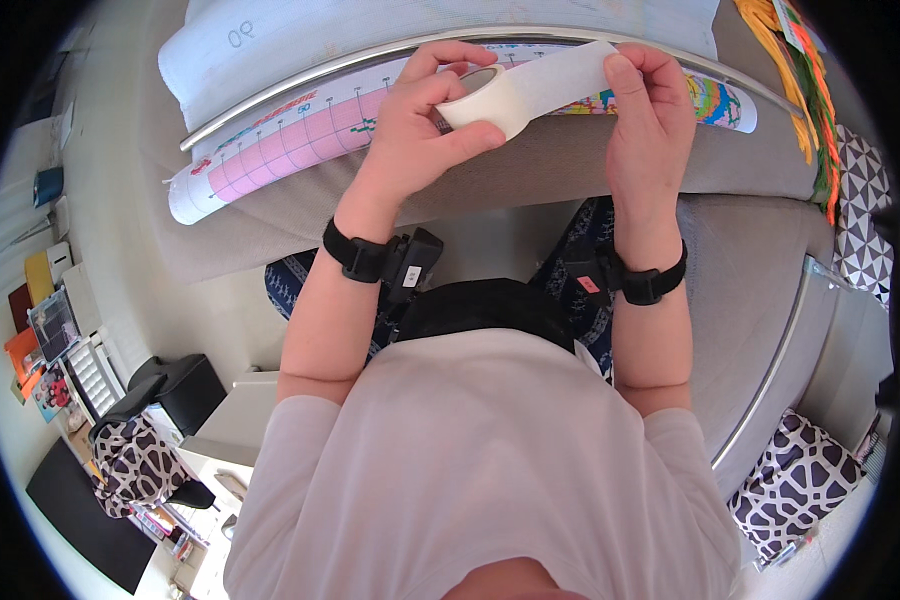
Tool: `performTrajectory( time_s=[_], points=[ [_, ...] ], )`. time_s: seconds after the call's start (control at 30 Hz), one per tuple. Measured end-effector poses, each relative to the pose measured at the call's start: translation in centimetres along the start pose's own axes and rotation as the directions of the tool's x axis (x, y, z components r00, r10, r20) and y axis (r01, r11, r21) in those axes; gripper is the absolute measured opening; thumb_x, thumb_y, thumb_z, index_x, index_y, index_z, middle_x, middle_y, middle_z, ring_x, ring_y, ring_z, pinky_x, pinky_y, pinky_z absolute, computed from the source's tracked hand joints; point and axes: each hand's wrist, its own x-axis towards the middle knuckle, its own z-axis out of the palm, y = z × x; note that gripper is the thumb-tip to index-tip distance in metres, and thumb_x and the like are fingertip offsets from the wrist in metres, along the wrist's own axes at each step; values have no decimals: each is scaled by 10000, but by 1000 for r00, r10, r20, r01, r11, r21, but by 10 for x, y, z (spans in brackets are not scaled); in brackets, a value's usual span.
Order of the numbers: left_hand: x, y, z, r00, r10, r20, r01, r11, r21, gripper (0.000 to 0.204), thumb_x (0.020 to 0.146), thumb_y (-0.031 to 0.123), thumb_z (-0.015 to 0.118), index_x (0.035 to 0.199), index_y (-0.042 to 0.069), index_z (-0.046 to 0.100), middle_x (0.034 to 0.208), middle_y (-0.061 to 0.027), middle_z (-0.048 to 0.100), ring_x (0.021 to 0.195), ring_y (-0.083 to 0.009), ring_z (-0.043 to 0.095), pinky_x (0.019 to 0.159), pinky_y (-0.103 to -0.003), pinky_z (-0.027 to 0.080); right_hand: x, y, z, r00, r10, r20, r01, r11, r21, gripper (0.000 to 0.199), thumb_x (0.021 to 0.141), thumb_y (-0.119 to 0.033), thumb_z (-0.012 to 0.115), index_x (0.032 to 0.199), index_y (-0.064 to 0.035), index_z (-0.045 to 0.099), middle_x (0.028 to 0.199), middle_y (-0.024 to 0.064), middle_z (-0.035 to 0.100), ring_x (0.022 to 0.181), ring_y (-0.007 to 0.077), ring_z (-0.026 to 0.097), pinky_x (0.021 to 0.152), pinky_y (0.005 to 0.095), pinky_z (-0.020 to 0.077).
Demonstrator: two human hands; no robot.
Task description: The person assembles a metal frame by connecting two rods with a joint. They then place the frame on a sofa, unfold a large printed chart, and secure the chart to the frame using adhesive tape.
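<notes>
The wide roll of cream-white paper tape (482,100) was held just above the pink gridded pattern sheet (300,135). The left hand (420,120) pinched the roll, while the right hand (650,110) pinched its unrolled, flat, matte strip.

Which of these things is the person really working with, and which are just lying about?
In use:
- roll of white tape, held in the left hand
- pulled-out tape strip, pinched by the right hand
- gridded pattern sheet just under the hands

Lying about:
- yellow and orange yarn
- black-and-white patterned cushion
- spotted bag
</notes>
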Motion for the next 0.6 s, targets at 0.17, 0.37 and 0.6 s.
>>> performTrajectory(
  time_s=[0.17, 0.37, 0.6],
  points=[
    [-1, 0, -11, 997, 61, -50, -62, 998, -21, 341, 665, 215, 817, 676, 48, 519, 1250, -69, 501, 1119, -195, 495, 972, -342, 405, 10, -2, -14, 998, -7, -55, 7, 1000, 9, 121, 873, -89, 626, 954, -13, 581, 895, 37, 607, 818, 99, 549, 758, 226, 438],
    [-2, 11, -14, 982, -148, 114, 160, 982, -105, 338, 669, 214, 809, 698, 52, 514, 1209, -97, 542, 1058, -187, 517, 890, -313, 425, 26, -8, -40, 992, -24, -128, 23, 1000, -11, 125, 895, -114, 613, 962, -12, 584, 887, 28, 604, 808, 91, 541, 753, 219, 432],
    [11, 31, -2, 947, -257, 190, 256, 966, 31, 313, 684, 206, 781, 713, 32, 522, 1177, -101, 575, 990, -176, 546, 817, -295, 443, 37, -21, -79, 985, -31, -170, 17, 997, -81, 161, 904, -152, 609, 962, -5, 577, 870, 14, 597, 791, 72, 526, 748, 213, 428]
  ],
)
